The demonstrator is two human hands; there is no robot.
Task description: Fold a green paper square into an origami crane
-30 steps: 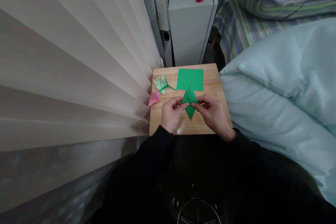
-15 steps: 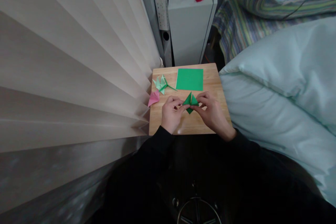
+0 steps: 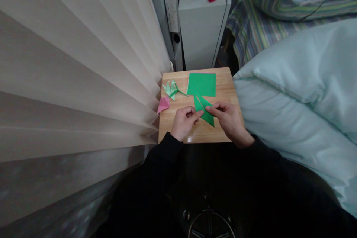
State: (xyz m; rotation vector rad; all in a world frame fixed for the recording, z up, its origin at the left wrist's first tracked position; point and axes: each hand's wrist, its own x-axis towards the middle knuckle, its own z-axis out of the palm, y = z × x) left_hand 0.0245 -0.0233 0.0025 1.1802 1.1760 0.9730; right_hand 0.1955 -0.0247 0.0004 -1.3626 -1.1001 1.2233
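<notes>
A folded piece of green paper (image 3: 208, 118), diamond-like with a slit down its upper part, is tilted toward the upper left between my hands. My left hand (image 3: 184, 120) pinches its left edge between thumb and fingers. On the opposite edge, my right hand (image 3: 229, 119) grips it with the thumb on top; the fingers beneath are partly hidden. Just beyond the folded paper lies a flat green sheet (image 3: 202, 84). Left of that sit a light-green folded paper flower (image 3: 170, 88) with a thin green stem and a pink folded paper piece (image 3: 163, 104).
All this rests on a small wooden table (image 3: 174, 134). A pleated curtain (image 3: 111, 81) borders its left side, and a pale blue quilt (image 3: 292, 93) its right. Behind stands a white cabinet (image 3: 200, 33) with small items on top.
The folded paper has turned from upright to slanting and looks larger and flatter, its lower tip now pointing right. My right hand has shifted slightly right and down.
</notes>
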